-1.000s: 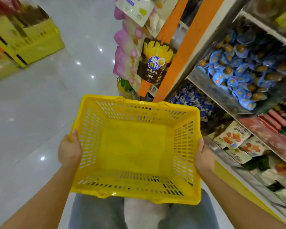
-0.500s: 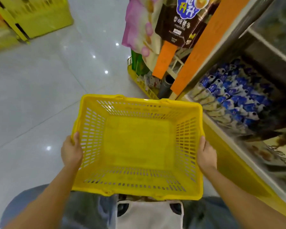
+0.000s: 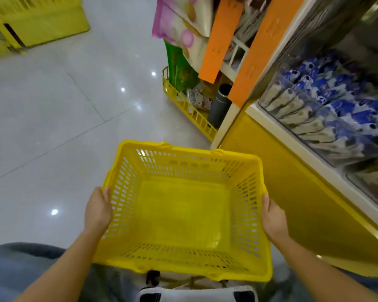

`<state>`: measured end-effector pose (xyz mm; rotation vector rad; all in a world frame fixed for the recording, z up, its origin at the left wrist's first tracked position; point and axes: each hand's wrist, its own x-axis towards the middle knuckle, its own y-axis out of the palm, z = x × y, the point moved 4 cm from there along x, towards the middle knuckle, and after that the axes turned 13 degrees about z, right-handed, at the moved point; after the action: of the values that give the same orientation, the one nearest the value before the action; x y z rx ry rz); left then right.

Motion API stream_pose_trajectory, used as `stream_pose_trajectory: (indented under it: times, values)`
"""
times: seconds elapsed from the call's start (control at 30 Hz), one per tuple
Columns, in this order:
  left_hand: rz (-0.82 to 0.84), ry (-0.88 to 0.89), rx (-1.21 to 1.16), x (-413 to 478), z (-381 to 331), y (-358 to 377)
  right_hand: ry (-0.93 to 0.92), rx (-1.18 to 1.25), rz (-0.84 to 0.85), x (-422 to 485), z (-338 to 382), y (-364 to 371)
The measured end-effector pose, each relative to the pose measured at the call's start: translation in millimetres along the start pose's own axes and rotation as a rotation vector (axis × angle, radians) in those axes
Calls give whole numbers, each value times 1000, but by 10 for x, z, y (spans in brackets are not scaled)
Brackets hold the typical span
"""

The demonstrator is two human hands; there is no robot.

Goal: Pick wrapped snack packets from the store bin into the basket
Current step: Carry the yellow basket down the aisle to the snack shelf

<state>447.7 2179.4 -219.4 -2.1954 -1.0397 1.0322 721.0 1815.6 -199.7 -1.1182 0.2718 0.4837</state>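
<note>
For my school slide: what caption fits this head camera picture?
Left hand and right hand hold an empty yellow basket near a clear bin of blue snack packets.

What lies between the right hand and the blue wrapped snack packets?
In the head view: the cabinet's yellow front panel, then the clear plastic bin wall.

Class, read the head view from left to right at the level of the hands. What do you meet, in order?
Left hand gripping one rim → empty yellow perforated plastic basket → right hand gripping the opposite rim → glossy yellow base panel of the store shelf.
</note>
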Motion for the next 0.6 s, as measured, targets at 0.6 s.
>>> stream_pose_trajectory:
  times: [0.6]
  values:
    - [-21, 458, 334, -348, -1558, 155, -243, -147, 73, -385, 345, -580]
